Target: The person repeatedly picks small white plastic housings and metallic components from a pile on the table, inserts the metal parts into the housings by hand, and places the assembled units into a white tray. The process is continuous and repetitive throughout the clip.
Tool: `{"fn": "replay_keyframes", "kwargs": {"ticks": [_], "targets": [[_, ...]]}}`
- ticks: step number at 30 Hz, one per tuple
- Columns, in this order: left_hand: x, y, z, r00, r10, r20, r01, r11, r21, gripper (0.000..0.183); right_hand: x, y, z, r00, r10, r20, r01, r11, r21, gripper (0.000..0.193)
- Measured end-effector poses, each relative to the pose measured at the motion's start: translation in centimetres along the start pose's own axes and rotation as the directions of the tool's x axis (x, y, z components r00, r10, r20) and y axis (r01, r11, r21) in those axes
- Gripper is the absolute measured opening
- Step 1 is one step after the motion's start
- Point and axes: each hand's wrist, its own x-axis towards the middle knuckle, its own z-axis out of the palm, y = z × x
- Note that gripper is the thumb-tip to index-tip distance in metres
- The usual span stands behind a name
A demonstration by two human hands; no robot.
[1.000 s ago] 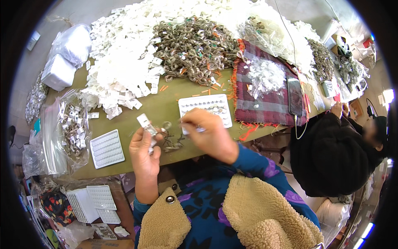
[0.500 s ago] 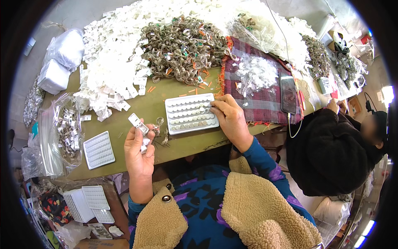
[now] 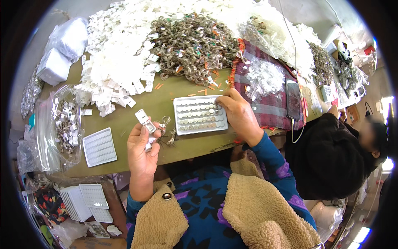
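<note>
Above the green table [image 3: 137, 120], the left hand [image 3: 141, 151] pinches a small white clip [image 3: 146, 123], light and stiff, best held by its sides, while the right hand [image 3: 238, 116] rests fingertips, holding nothing, on the grey tray [image 3: 199, 115].

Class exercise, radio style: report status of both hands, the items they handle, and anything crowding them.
Left hand shut on small white tag, raised over table. Right hand fingertips on grey compartment tray, grip unclear. Metal pieces lie between hands; white tag heap behind.
</note>
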Motion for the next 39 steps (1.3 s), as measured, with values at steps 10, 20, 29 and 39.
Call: {"fn": "replay_keyframes", "kwargs": {"ticks": [10,20,29,39], "targets": [[-0.4,-0.6,-0.7,0.998,-0.051,0.023,0.053,0.994,-0.095,0.024,0.4,-10.7,2.2,0.999,0.001,0.039,-0.017,0.91,0.415,0.016],[-1.6,-0.2,-1.8,0.999,-0.039,0.008,0.039,0.995,-0.088,0.024,1.6,-14.4,6.8,0.983,-0.186,0.004,0.167,0.89,0.425,0.021],[-2.0,0.3,-1.1,0.999,-0.051,-0.006,0.05,0.996,-0.076,0.021,2.4,-13.9,7.2,0.961,-0.252,-0.116,0.278,0.862,0.423,0.032],[-1.5,0.1,-0.1,0.987,0.042,-0.158,-0.017,0.988,0.155,0.018,0.2,-11.9,5.7,0.905,-0.402,-0.139,0.425,0.84,0.338,0.06]]}}
